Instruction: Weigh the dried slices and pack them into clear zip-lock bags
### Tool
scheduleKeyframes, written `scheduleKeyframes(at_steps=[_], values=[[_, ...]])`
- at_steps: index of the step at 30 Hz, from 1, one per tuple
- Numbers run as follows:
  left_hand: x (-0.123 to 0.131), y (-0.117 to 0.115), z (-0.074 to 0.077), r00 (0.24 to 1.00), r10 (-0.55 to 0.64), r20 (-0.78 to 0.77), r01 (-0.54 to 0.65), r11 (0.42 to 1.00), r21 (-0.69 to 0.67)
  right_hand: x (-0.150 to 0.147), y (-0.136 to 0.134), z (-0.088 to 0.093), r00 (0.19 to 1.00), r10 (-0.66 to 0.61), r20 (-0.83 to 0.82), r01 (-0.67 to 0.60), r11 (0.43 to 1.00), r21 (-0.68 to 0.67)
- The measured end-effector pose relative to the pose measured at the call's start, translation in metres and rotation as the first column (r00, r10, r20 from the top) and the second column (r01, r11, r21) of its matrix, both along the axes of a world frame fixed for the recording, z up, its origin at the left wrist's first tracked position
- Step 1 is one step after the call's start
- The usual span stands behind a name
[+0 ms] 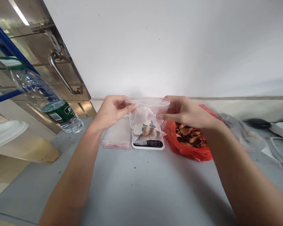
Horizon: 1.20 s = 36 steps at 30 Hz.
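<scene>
A clear zip bag (147, 114) with brown dried pieces in its bottom hangs upright between my two hands. My left hand (115, 110) pinches its top left corner between thumb and fingers. At the right side, my right hand (182, 111) grips the bag's upper edge, thumb in front. Behind and below the bag lies a white kitchen scale (159, 147) with a black panel; its display seems to read zero. I cannot tell whether the bag touches the scale. Left of the scale is a stack of flat zip bags (117, 135). A red plastic bag (188, 153) of dried brown slices sits to the right.
A large water bottle (59, 111) with a green label and a lidded plastic tub (35, 147) stand at the left. More clear plastic (247, 135), a black object (257, 123) and a white cable (279, 147) lie right. A white wall (169, 47) rises behind the grey table (132, 188).
</scene>
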State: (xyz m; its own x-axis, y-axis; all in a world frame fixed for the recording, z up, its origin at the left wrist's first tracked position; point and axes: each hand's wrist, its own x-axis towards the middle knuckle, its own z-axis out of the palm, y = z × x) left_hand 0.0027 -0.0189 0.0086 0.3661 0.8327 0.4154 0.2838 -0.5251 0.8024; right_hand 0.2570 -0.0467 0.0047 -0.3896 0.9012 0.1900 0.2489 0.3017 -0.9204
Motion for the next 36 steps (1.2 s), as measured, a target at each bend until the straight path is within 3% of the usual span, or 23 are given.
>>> scheduleKeyframes(at_steps=[7, 13, 28, 32, 36], values=[[-0.004, -0.004, 0.006, 0.998, -0.015, -0.054, 0.014, 1.0, -0.01, 0.004, -0.002, 0.006, 0.994, -0.081, 0.067, 0.075, 0.993, 0.088], [-0.006, -0.007, 0.011, 0.99, -0.076, -0.121, 0.078, 0.997, 0.018, 0.008, -0.001, 0.008, 0.995, -0.072, 0.07, 0.065, 0.993, 0.097], [-0.002, -0.008, 0.008, 0.993, -0.119, -0.024, 0.118, 0.992, -0.046, 0.011, -0.002, 0.004, 0.994, -0.108, -0.018, 0.11, 0.982, 0.154], [0.002, -0.009, 0.005, 0.987, -0.158, -0.009, 0.158, 0.987, 0.002, 0.014, -0.004, 0.005, 0.993, -0.116, -0.001, 0.115, 0.983, 0.146], [0.008, -0.009, 0.002, 0.982, -0.165, -0.089, 0.174, 0.979, 0.107, 0.012, -0.005, 0.006, 0.998, -0.063, 0.013, 0.06, 0.987, 0.15]])
